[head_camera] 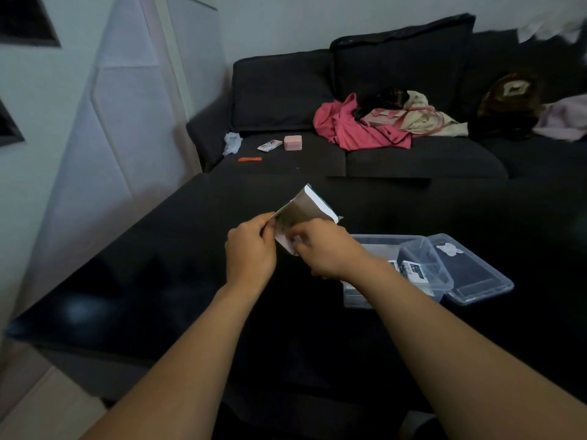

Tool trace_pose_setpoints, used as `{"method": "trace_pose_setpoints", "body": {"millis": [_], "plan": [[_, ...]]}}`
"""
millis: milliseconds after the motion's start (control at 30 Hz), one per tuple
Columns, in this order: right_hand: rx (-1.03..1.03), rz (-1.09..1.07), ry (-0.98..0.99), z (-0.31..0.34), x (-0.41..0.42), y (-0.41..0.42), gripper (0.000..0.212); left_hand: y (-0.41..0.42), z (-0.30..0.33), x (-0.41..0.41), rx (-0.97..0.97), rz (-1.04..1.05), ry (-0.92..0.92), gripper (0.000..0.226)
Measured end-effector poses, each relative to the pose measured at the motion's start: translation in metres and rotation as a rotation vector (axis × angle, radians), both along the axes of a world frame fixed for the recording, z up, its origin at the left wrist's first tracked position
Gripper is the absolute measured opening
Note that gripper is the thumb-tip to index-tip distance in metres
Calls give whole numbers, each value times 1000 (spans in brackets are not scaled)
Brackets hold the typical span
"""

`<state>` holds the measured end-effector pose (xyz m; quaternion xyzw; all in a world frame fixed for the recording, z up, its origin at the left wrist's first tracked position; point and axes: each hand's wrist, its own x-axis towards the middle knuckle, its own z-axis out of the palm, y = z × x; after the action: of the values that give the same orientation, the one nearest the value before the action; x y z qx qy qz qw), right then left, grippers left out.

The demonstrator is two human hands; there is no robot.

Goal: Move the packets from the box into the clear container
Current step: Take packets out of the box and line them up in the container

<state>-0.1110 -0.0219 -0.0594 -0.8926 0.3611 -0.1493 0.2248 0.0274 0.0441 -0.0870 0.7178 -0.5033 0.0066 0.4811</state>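
A dark grey sofa [365,154] fills the far side of the room, with a heap of pink and cream clothes [365,125] on its right seat and a small pink case [292,142] near its left arm; in front of it stands a glossy black table [127,281], which carries the task's things; toward its right edge sits the clear container [394,271], open, with a few white-labelled packets [409,271] already lying inside, so the transfer looks partly done; its lid [470,271] leans against the container's right rim, kept off so the opening stays free; near the table's middle, raised off the surface, is the box [305,211], a small cardboard carton tilted with its opened flap end toward the person, probably so the contents can be reached; the left hand [251,249] grips the box's near left edge with curled fingers, steadying it; the right hand [320,252] is closed at the box's mouth, fingers curled as if pinching a packet or flap there, though motion blur and dim light hide what exactly it holds; the next packet seems to be still inside the box
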Motion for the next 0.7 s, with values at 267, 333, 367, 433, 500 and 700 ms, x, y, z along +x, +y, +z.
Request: {"method": "trace_pose_setpoints", "body": {"millis": [267,333,367,433,500,700], "plan": [[-57,-8,-12,-3,3,-3,27,3,3,-3,19,50,-68,27],[-33,10,-22,-2,3,-2,30,4,4,-3,38,40,-72,27],[-4,19,-28,-2,4,0,32,4,4,-3,48,34,-71,26],[55,37,-17,-2,4,1,32,4,5,-3,58,18,-64,26],[103,53,4,-1,5,3,30,5,5,-3,56,17,-58,25],[112,37,34,-1,7,6,34,4,5,-6,63,27,-55,26]]}}
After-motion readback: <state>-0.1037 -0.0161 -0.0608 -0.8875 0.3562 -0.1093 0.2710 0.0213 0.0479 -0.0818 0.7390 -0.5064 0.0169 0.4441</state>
